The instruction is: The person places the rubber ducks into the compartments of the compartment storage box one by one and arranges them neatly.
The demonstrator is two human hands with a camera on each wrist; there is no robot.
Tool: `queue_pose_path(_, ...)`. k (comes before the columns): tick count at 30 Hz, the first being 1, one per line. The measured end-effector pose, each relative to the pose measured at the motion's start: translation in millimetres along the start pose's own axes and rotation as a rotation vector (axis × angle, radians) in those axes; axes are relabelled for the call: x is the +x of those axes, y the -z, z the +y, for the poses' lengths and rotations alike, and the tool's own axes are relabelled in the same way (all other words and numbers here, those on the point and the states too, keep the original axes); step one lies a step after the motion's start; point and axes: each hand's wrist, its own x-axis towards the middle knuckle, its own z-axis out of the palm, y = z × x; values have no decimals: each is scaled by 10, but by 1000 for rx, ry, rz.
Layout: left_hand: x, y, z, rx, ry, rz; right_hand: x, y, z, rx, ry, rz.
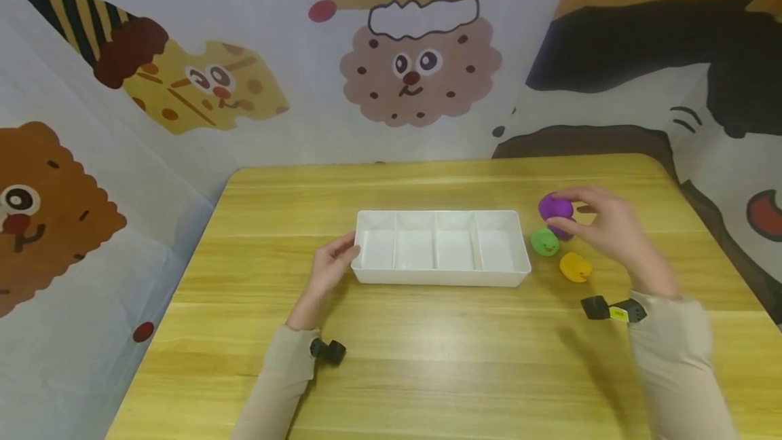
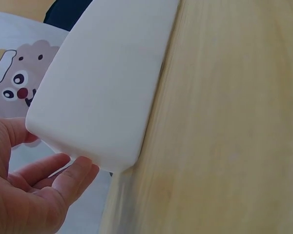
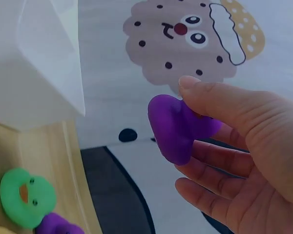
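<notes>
My right hand (image 1: 611, 226) pinches a purple toy (image 1: 554, 207) between thumb and fingers, above the right side of the table. In the right wrist view this purple toy (image 3: 171, 129) is rounded and smooth, part of it hidden by the thumb. Below it lies a second purple toy (image 3: 56, 225), beside a green toy duck (image 1: 545, 242). A yellow toy duck (image 1: 575, 267) sits nearer the front. At the left end of a white four-part box, its rim (image 1: 442, 277) facing me, my left hand (image 1: 330, 265) holds on, thumb at the rim and fingertips against the end wall.
The box stands mid-table on a light wood tabletop (image 1: 427, 358). Its compartments show bare white floors. A cloth with cartoon biscuits (image 1: 421, 80) hangs behind the table's back edge. Small black cameras (image 1: 330, 352) are strapped to both wrists.
</notes>
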Motion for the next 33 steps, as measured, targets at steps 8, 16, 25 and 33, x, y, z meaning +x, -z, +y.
queue_pose_path(8,17,4,-35,9,-3,2,123,-111,-145,16,29,-24)
queue_pose_path(16,-48,7,96,0,12,-32,253,-274,-259,52,93,-85)
queue_pose_path(25,33,14,-23,-1,-1,-24,434,-469,-437,83,215,-94)
queue_pose_path(33,38,19,-36,-2,8,-24,586,-678,-627,131,265,-118)
